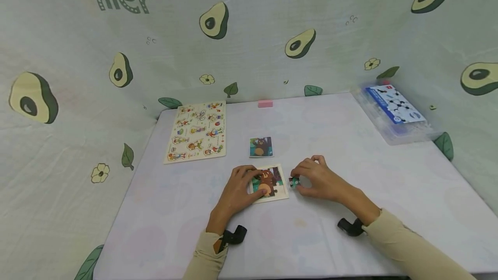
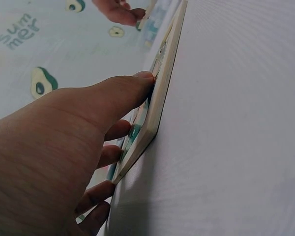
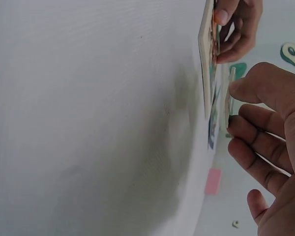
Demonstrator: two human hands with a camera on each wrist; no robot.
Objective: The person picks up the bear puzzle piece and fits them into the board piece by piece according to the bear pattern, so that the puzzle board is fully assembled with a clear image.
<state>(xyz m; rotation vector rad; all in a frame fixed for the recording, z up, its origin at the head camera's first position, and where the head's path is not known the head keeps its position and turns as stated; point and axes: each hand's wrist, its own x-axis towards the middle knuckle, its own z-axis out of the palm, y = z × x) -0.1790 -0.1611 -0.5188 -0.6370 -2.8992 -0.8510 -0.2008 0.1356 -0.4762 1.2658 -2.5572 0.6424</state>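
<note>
In the head view, a small framed jigsaw puzzle [image 1: 267, 182] with a brown bear lies flat on the table. My left hand [image 1: 238, 189] rests on its left part, thumb and fingertips pressing from above; the left wrist view shows the thumb [image 2: 120, 96] over the board's near edge. A pale patch of bare board shows at the puzzle's lower right. Just right of the frame, my right hand [image 1: 320, 180] pinches a teal and dark puzzle piece [image 1: 294, 182] between thumb and fingers. In the right wrist view, this piece [image 3: 229, 98] is seen edge-on, raised above the table.
Behind the puzzle lies a square bear picture card [image 1: 261, 147]. A wooden board with printed figures [image 1: 197, 131] is at the back left. Near the back edge sits a pink block [image 1: 265, 103], and a clear plastic box with a blue-and-white label [image 1: 396, 103] stands at the back right.
</note>
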